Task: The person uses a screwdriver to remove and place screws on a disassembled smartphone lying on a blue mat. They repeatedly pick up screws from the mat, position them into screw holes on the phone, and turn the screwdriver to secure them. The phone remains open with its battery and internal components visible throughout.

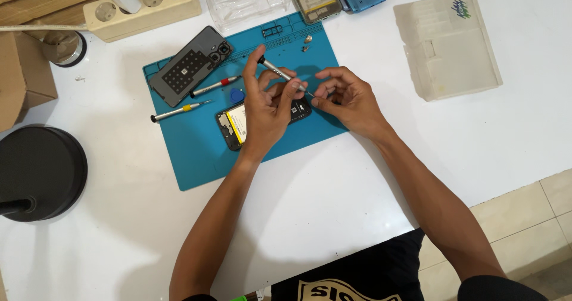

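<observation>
Now left hand point(265, 113) grips screwdriver point(280, 73) over phone point(235, 124)

A slim silver precision screwdriver point(280, 73) with a black cap is held tilted over the teal mat point(196, 152), cap end up toward the mat's far edge, tip angled down to the right. It's pinched in the fingers of the left hand point(265, 107), while the tip is met by the fingertips of the right hand point(348, 98). Right underneath, an opened black phone point(238, 124) is laid flat near the mat's middle, back cover off, yellow-labelled battery showing. Its right half is mostly hidden by the hands, so the exact spot touched can't be made out.
</observation>
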A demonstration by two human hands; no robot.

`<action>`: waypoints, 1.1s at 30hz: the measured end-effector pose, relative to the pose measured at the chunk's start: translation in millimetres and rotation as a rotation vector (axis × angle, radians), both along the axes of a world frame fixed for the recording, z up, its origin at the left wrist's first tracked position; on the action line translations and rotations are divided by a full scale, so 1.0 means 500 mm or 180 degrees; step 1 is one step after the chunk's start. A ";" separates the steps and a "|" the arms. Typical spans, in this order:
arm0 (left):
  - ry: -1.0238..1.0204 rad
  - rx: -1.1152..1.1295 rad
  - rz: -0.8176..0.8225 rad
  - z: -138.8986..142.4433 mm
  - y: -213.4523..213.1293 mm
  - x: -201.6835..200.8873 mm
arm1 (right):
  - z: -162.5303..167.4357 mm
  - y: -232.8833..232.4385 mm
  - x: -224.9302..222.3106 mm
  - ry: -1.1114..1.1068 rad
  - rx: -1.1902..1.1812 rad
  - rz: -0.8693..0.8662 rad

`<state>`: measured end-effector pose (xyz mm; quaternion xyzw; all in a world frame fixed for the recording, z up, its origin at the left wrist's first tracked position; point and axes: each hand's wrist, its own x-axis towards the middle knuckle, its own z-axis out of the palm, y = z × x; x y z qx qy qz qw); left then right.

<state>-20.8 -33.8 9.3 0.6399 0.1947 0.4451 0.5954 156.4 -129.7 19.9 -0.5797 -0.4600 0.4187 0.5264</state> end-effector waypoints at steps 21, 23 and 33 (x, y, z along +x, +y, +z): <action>0.0715 0.0734 -0.0336 0.040 0.005 -0.023 | -0.004 -0.006 -0.006 -0.0701 0.0056 0.0179; 0.0872 0.0841 -0.0352 0.046 0.006 -0.024 | -0.003 -0.008 -0.007 -0.0882 0.0059 0.0226; 0.1027 0.1151 -0.0379 0.052 0.006 -0.025 | 0.016 -0.008 -0.020 -0.1341 -0.0257 0.0246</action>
